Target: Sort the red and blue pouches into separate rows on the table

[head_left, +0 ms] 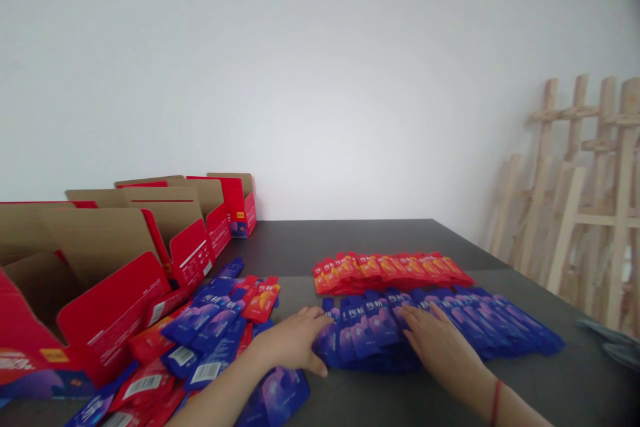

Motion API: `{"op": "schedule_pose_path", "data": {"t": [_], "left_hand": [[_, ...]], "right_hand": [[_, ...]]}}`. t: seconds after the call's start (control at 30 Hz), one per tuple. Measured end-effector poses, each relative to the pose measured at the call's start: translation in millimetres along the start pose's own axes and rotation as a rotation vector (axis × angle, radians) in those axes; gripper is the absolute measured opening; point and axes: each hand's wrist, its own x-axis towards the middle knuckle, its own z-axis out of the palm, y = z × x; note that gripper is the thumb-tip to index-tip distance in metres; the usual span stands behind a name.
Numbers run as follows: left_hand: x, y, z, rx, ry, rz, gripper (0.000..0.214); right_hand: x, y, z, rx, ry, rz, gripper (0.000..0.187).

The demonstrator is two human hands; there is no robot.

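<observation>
Blue spouted-looking pouches [377, 327] lie overlapped in a long row in front of me, with pale lettering on them. At the row's left end is my left hand [295, 340], its thumb apart from the fingers and its fingertips at the end pouch. My right hand [440, 347] rests over the middle of the row, palm down, fingers stretched out. Neither hand grips a pouch that I can make out. Behind the blue row lies a similar row of red pouches [385, 271]. Mixed red and blue pouches form a loose pile [210, 327] left of my left hand.
Several open red cardboard boxes [117, 313] stand along the left side of the dark table [300, 240]. A crumpled grey item [613, 340] lies at the table's right edge. Wooden easels [565, 213] lean against the white wall on the right.
</observation>
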Motion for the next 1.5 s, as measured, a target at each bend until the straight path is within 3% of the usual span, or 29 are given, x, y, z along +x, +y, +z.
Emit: {"op": "schedule_pose_path", "data": {"t": [0.1,0.23,0.33,0.47,0.63,0.87,1.0,1.13,1.23,1.33,1.5], "left_hand": [[-0.1,0.3,0.0,0.014,-0.01,-0.006,0.087],[-0.5,1.4,-0.7,0.024,-0.01,-0.016,0.084],[-0.6,1.5,-1.2,0.02,-0.006,-0.012,0.086],[1.1,-0.5,0.3,0.016,-0.006,-0.032,0.089],[3.6,-2.1,3.8,0.011,0.036,-0.028,0.089],[2.9,-5.3,-6.2,0.082,-0.013,-0.072,0.064],[1.8,-9.5,-14.3,0.048,-0.04,-0.098,0.057],[0.4,-8.1,-15.9,0.042,-0.023,-0.091,0.057],[-0.5,-4.3,-13.6,0.039,-0.013,-0.083,0.062],[-0.7,-0.5,-9.5,0.049,0.017,-0.084,0.069],[-1.2,2.9,-3.5,0.078,0.036,-0.122,0.077]], "right_hand": [[-4.4,6.5,3.4,-0.032,0.025,-0.055,0.052],[-2.0,10.0,-3.0,-0.073,0.015,-0.111,0.043],[1.5,10.4,-16.9,-0.097,0.005,-0.1,0.03],[11.5,4.7,-44.0,-0.067,0.104,-0.028,0.029],[36.9,-38.1,-55.5,0.073,0.179,-0.091,0.031],[45.5,-114.2,-13.6,0.072,0.021,-0.325,0.029],[42.6,-127.5,-17.5,0.09,-0.094,-0.345,0.029],[42.6,-124.8,-34.2,0.238,-0.176,-0.301,0.032],[45.4,-107.5,-39.6,0.322,-0.128,-0.259,0.028],[49.3,-79.8,-36.9,0.288,-0.059,-0.106,0.03],[40.8,-53.4,-27.7,0.234,-0.128,0.027,0.033]]}}
